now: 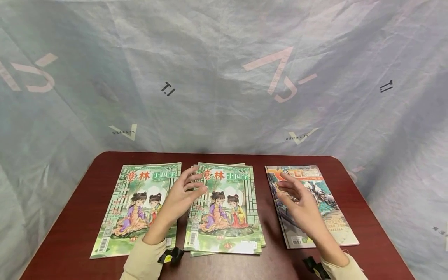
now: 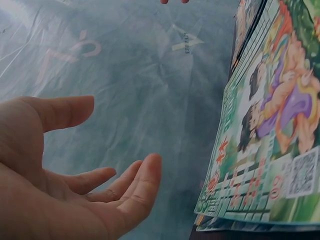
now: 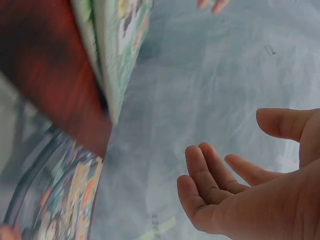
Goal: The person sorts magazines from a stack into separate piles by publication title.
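My left hand [image 1: 185, 194] hovers over the gap between two green magazines, its fingers loosely bent around nothing. The left magazine [image 1: 122, 217] lies by itself; the middle magazine [image 1: 224, 210] tops a small, slightly uneven stack. Both covers carry red title characters and two cartoon children. Above a third stack, whose top magazine [image 1: 336, 210] has a colourful landscape cover, my right hand [image 1: 302, 208] hangs with relaxed fingers. In the left wrist view, thumb and fingers of the left hand [image 2: 95, 175] are spread apart. The right wrist view shows the right hand [image 3: 250, 185] likewise holding nothing.
All the magazines lie on a dark red table [image 1: 66, 229] with rounded back corners. Behind it hangs a grey cloth [image 1: 217, 77] printed with letters and shapes. Black straps [image 1: 171, 256] sit at both wrists, over cream sleeves [image 1: 143, 260].
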The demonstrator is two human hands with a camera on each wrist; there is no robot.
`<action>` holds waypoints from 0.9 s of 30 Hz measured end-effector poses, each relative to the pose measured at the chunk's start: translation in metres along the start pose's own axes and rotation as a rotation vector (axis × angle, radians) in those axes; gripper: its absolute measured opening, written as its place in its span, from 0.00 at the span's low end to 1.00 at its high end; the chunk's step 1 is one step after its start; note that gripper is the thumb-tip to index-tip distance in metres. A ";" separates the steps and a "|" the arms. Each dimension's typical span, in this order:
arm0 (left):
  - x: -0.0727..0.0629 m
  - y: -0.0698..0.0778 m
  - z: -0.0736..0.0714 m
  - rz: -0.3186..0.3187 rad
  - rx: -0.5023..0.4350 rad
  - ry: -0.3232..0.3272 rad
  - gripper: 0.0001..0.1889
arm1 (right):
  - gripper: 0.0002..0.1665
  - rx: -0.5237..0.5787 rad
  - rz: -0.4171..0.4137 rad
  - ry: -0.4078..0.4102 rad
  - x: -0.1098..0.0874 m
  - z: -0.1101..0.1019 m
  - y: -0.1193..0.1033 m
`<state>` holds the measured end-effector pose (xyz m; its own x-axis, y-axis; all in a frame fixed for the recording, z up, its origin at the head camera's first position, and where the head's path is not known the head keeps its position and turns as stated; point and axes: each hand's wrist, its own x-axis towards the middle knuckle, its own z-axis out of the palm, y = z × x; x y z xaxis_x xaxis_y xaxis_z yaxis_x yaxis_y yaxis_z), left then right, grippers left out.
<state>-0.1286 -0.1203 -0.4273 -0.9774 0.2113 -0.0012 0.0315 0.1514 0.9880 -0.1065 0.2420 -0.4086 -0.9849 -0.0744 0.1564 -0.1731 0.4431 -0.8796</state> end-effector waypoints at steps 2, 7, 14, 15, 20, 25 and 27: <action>0.001 0.001 -0.004 -0.015 0.010 0.000 0.39 | 0.35 0.021 -0.011 -0.009 0.002 0.005 -0.004; 0.000 0.003 -0.010 -0.059 0.065 -0.011 0.36 | 0.36 0.063 0.004 -0.040 0.005 0.013 -0.010; 0.001 0.003 -0.011 -0.118 0.098 -0.030 0.35 | 0.36 0.096 0.040 -0.069 0.005 0.017 -0.008; 0.001 0.003 -0.012 -0.123 0.103 -0.028 0.35 | 0.36 0.096 0.041 -0.073 0.005 0.017 -0.007; 0.002 -0.002 -0.013 -0.151 0.132 -0.021 0.35 | 0.36 0.117 0.074 -0.098 0.006 0.022 -0.003; 0.003 -0.008 -0.015 -0.175 0.203 -0.023 0.35 | 0.35 0.120 0.085 -0.103 0.008 0.028 0.004; 0.003 -0.010 -0.015 -0.187 0.242 -0.022 0.35 | 0.35 0.119 0.080 -0.103 0.009 0.031 0.008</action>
<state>-0.1347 -0.1361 -0.4346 -0.9663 0.1782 -0.1858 -0.0976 0.4144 0.9049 -0.1163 0.2173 -0.4279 -0.9896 -0.1373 0.0426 -0.0878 0.3429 -0.9352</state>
